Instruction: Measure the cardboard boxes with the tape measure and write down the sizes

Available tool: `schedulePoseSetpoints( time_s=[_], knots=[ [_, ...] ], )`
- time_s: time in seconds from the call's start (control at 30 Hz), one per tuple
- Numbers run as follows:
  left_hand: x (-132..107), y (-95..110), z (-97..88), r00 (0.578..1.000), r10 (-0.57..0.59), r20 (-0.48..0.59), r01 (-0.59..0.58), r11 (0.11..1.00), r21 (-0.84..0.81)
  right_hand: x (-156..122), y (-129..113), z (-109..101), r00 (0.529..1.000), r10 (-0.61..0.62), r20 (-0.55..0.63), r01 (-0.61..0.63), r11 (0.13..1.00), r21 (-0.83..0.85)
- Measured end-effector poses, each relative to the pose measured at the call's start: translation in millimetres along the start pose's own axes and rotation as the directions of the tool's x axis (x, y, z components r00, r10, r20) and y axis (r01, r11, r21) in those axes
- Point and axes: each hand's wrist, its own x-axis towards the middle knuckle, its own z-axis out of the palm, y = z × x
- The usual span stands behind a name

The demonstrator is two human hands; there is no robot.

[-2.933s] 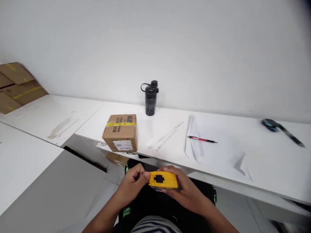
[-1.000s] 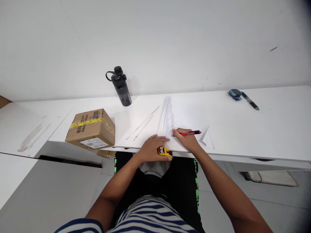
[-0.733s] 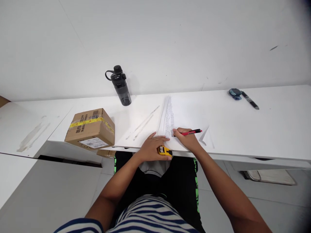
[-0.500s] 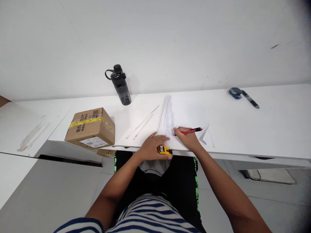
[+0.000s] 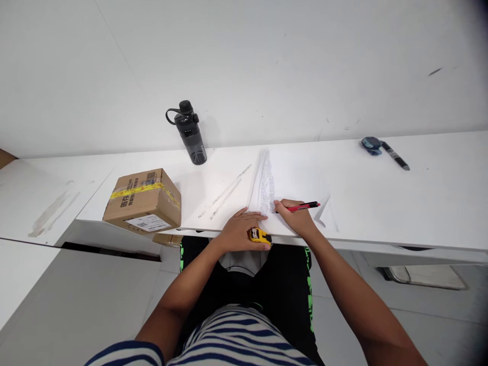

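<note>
A red pen [image 5: 304, 206] is gripped by the closed fingers of the right hand [image 5: 296, 218] over written-on paper [image 5: 268, 185] on the white desk [image 5: 381, 203], while a yellow tape measure [image 5: 261, 236] is held between the thumb and fingers of the left hand [image 5: 239, 234].

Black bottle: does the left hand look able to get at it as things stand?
Probably yes, if the left hand releases the yellow tape measure: nothing seems to stand between hand and black bottle, and the cardboard box sits to one side.
</note>
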Motion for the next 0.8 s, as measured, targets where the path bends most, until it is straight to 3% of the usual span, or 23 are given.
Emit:
schedulePoseSetpoints(
  time_s=[0.13,0.37,0.8],
  knots=[
    [0.5,1.9,-1.4,1.000,-0.015,0.010,0.015,1.000,0.003,-0.8,-1.3,-0.5,0.999,0.016,-0.039,-0.017,1.000,-0.009],
    [0.3,0.2,0.1,1.000,0.010,-0.015,-0.010,1.000,-0.009,0.9,-0.5,-1.3,1.000,0.030,0.007,-0.030,1.000,0.010],
    [-0.8,1.4,-0.9,1.000,-0.004,-0.003,0.004,1.000,-0.004,-0.4,5.1,1.5,0.996,0.060,-0.067,-0.058,0.998,0.027]
  ],
)
